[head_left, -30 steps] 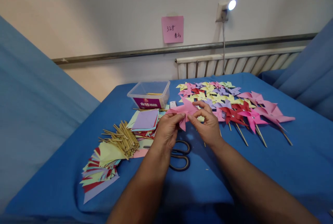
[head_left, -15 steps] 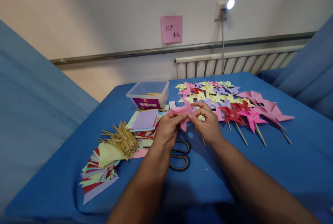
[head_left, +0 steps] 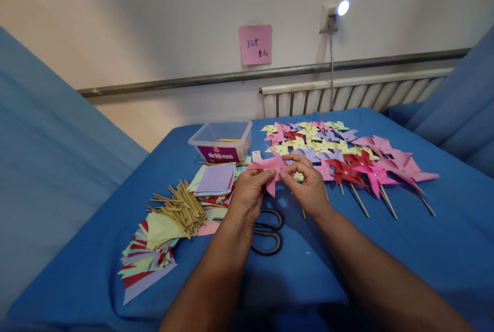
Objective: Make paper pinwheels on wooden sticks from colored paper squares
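Between my two hands, above the middle of the table, is a pink paper pinwheel (head_left: 272,163) with folded blades. My left hand (head_left: 250,188) pinches it near its centre from the left side. From the right, the thumb and fingers of my right hand (head_left: 306,182) close at the pinwheel's centre; any small part between those fingertips is hidden. Black-handled scissors (head_left: 268,234) lie on the cloth below, partly behind my left forearm. Finished pinwheels on sticks, such as a red one (head_left: 346,172) and a bright pink one (head_left: 373,175), lie just right of my right hand.
A blue cloth (head_left: 386,265) covers the table. To the left lie a pile of wooden sticks (head_left: 184,211), fanned coloured paper (head_left: 144,265) and stacked paper squares (head_left: 216,178). Behind them stand a clear plastic box (head_left: 219,141) and a small white box (head_left: 256,156).
Both hands stay at the pinwheel's centre with almost no movement. The whole view has shifted very slightly.
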`<action>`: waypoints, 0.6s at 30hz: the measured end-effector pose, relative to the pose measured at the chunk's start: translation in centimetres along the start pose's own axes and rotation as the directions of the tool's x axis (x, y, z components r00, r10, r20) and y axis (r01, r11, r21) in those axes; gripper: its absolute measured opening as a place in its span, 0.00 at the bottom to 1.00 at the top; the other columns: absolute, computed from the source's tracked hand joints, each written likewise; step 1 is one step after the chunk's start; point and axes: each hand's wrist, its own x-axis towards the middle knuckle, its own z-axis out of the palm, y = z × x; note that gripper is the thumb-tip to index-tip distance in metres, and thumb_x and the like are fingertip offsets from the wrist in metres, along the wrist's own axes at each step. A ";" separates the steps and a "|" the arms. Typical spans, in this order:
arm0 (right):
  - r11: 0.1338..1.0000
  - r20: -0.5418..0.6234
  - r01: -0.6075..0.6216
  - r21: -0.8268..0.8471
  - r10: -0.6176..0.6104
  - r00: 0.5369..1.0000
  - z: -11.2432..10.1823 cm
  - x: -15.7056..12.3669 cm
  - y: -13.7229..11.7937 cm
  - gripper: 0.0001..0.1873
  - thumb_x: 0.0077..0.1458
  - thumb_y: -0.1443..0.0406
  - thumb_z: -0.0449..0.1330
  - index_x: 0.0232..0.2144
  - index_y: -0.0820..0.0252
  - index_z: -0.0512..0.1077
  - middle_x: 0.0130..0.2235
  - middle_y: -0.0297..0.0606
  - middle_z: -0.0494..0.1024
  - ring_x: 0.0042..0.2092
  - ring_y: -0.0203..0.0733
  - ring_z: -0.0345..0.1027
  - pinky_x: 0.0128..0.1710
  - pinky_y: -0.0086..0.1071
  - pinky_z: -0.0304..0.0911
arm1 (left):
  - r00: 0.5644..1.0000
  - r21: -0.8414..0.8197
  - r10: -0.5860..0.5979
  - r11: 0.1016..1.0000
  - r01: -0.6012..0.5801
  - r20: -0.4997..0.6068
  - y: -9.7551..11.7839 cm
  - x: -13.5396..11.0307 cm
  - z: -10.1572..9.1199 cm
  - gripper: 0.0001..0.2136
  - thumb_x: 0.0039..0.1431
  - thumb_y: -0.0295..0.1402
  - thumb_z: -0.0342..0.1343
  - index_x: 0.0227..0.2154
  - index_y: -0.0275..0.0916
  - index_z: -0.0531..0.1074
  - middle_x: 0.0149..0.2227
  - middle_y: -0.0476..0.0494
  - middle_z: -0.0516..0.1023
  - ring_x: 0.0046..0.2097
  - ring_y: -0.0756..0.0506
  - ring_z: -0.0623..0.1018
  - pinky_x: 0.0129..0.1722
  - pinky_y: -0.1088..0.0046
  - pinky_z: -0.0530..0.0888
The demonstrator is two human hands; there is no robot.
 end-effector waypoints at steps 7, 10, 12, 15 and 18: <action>1.000 0.000 -0.001 0.015 0.001 1.000 0.1 0.0 -0.1 0.07 0.52 0.63 0.63 0.24 0.56 0.72 0.47 0.42 0.76 0.51 0.49 0.69 0.55 0.48 0.58 | 1.000 0.016 -0.006 1.000 0.006 0.019 0.2 -0.1 0.1 0.08 0.37 0.28 0.68 0.21 0.31 0.77 0.22 0.44 0.76 0.24 0.52 0.71 0.27 0.77 0.66; 1.000 0.000 -0.002 0.019 0.002 1.000 0.1 0.0 -0.1 0.07 0.52 0.64 0.62 0.23 0.56 0.72 0.47 0.42 0.76 0.51 0.48 0.69 0.55 0.48 0.59 | 0.999 0.007 -0.010 1.000 0.010 0.033 0.4 -0.2 0.1 0.08 0.36 0.28 0.68 0.22 0.30 0.77 0.21 0.46 0.75 0.24 0.53 0.70 0.27 0.77 0.65; 1.000 -0.003 -0.003 0.020 0.003 1.000 0.1 0.0 -0.1 0.07 0.52 0.64 0.62 0.23 0.56 0.72 0.46 0.42 0.76 0.51 0.48 0.69 0.55 0.48 0.59 | 0.999 0.009 -0.005 1.000 0.004 0.034 0.5 -0.3 0.2 0.07 0.36 0.27 0.68 0.21 0.31 0.77 0.20 0.46 0.74 0.23 0.53 0.69 0.26 0.78 0.65; 1.000 -0.008 -0.006 0.023 0.006 1.000 0.1 0.0 -0.1 0.07 0.52 0.64 0.62 0.23 0.55 0.71 0.46 0.41 0.76 0.51 0.48 0.69 0.55 0.48 0.59 | 1.000 0.013 -0.003 1.000 0.002 0.022 0.5 -0.3 0.2 0.07 0.36 0.27 0.69 0.19 0.32 0.76 0.20 0.47 0.74 0.23 0.53 0.69 0.25 0.77 0.64; 1.000 -0.014 -0.012 0.025 0.012 1.000 0.2 0.0 -0.1 0.07 0.52 0.64 0.62 0.23 0.55 0.71 0.46 0.41 0.76 0.50 0.48 0.69 0.55 0.48 0.59 | 1.000 0.010 -0.004 1.000 0.004 0.014 0.4 -0.2 0.1 0.08 0.36 0.27 0.69 0.18 0.32 0.75 0.20 0.47 0.74 0.23 0.53 0.69 0.26 0.77 0.64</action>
